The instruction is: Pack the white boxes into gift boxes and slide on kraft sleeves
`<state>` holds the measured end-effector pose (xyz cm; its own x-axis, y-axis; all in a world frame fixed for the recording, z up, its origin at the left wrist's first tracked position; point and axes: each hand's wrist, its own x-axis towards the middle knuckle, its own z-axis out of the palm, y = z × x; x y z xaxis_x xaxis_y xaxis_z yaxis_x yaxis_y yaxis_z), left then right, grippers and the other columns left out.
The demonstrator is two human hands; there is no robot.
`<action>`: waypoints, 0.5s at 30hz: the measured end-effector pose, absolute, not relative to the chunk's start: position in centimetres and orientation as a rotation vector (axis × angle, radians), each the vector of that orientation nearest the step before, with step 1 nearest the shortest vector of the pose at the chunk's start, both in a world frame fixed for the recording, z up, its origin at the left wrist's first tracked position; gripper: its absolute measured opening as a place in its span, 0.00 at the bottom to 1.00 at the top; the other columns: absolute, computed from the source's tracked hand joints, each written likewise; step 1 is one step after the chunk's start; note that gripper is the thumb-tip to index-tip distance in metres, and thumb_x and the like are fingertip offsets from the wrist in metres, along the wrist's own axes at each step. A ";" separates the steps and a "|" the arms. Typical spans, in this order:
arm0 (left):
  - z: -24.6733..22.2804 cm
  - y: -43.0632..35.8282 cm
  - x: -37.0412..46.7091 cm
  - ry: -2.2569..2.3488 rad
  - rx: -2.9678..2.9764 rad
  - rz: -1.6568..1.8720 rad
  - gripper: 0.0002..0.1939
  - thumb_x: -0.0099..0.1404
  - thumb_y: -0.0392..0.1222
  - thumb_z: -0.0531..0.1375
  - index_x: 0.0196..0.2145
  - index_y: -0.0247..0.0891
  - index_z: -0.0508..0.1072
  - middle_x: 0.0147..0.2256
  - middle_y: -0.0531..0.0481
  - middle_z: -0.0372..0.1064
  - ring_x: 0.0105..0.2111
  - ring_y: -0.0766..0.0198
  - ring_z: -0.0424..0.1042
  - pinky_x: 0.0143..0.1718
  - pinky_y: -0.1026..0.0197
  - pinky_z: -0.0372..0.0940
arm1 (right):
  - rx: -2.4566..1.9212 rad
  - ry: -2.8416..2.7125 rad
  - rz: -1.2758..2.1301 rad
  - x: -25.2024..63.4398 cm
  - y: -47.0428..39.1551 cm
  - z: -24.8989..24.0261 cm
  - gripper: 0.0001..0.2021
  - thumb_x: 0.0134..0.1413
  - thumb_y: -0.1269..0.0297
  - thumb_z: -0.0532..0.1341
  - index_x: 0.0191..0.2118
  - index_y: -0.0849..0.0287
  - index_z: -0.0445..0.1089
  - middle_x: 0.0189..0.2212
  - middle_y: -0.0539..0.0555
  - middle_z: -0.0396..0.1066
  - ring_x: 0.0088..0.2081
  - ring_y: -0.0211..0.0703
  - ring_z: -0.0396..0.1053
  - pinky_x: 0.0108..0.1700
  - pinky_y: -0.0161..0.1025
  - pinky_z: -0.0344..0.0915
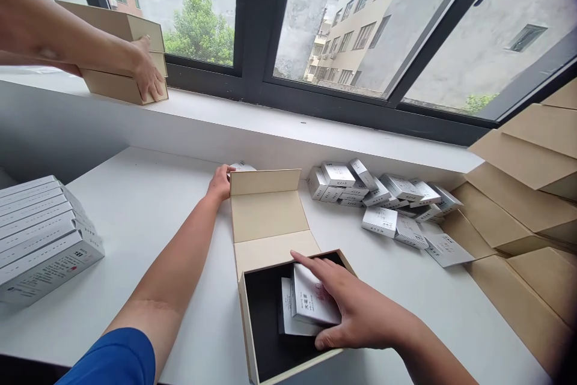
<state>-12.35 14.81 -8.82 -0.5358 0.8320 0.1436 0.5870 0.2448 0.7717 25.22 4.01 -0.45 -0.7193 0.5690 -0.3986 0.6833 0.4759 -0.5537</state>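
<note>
My right hand [356, 301] is wrapped over a small silver-white printed box [313, 298], thumb on the near side and fingers on the far side. This box lies on another flat small box [287, 307] within a cream gift box [249, 325] with a black interior. The gift box's hinged lid [265, 214] is folded back, away from me. Beyond the lid's left edge, my left hand [219, 182] has its fingers curled at a small white box [243, 166]. The lid hides most of that box and some fingertips.
Small silver boxes [378, 193] lie heaped by the sill. Brown cartons [518, 193] are stacked at right, white printed boxes [45, 241] at left. Another person's hand [148, 69] holds stacked cream boxes [112, 84] on the windowsill [270, 124].
</note>
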 end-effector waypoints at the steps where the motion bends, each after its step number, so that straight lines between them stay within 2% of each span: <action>1: -8.8 14.7 -12.7 2.221 1.333 1.170 0.26 0.51 0.43 0.69 0.49 0.47 0.69 0.57 0.47 0.67 0.48 0.50 0.73 0.43 0.55 0.68 | 1.050 2.568 -1.066 25.2 4.0 -0.5 0.58 0.37 0.60 0.73 0.74 0.44 0.43 0.62 0.59 0.60 0.62 0.60 0.59 0.61 0.54 0.60; 6: -8.7 14.4 -14.0 2.273 1.339 1.138 0.27 0.52 0.44 0.68 0.49 0.48 0.66 0.57 0.46 0.64 0.53 0.51 0.70 0.45 0.56 0.67 | 0.855 2.684 -1.032 24.8 3.6 -0.8 0.42 0.39 0.45 0.74 0.63 0.38 0.66 0.59 0.57 0.62 0.59 0.61 0.60 0.61 0.55 0.59; 8: -8.7 14.4 -14.5 2.319 1.314 1.119 0.26 0.53 0.45 0.68 0.49 0.49 0.65 0.57 0.47 0.64 0.53 0.52 0.70 0.46 0.55 0.66 | 0.786 2.739 -1.083 24.7 3.2 -0.8 0.32 0.45 0.40 0.70 0.57 0.39 0.72 0.55 0.56 0.66 0.56 0.57 0.62 0.60 0.55 0.58; 10: -8.6 14.5 -14.8 2.376 1.274 1.107 0.26 0.52 0.45 0.68 0.48 0.49 0.65 0.57 0.47 0.63 0.54 0.51 0.69 0.49 0.54 0.65 | 0.723 2.798 -1.143 24.5 2.7 -0.8 0.23 0.56 0.37 0.61 0.51 0.42 0.75 0.52 0.55 0.68 0.53 0.53 0.64 0.59 0.53 0.57; 11: -8.6 14.5 -14.9 2.407 1.249 1.106 0.27 0.52 0.46 0.68 0.48 0.49 0.64 0.57 0.46 0.62 0.55 0.50 0.68 0.50 0.53 0.64 | 0.710 2.825 -1.145 24.4 2.5 -0.9 0.22 0.60 0.37 0.57 0.47 0.45 0.76 0.50 0.54 0.69 0.51 0.51 0.65 0.58 0.52 0.57; 13: -8.6 14.5 -15.1 2.462 1.200 1.107 0.27 0.53 0.46 0.67 0.48 0.49 0.63 0.58 0.45 0.60 0.56 0.50 0.67 0.53 0.52 0.62 | 0.731 2.864 -1.073 24.2 2.2 -1.1 0.24 0.64 0.38 0.51 0.41 0.50 0.74 0.45 0.54 0.70 0.46 0.49 0.66 0.55 0.50 0.59; 15: -8.5 14.5 -15.1 2.504 1.160 1.109 0.27 0.53 0.47 0.67 0.48 0.48 0.61 0.57 0.44 0.60 0.56 0.50 0.67 0.55 0.51 0.61 | 0.772 2.870 -0.977 24.2 2.1 -1.2 0.25 0.64 0.38 0.51 0.37 0.53 0.72 0.41 0.54 0.70 0.42 0.48 0.66 0.51 0.49 0.60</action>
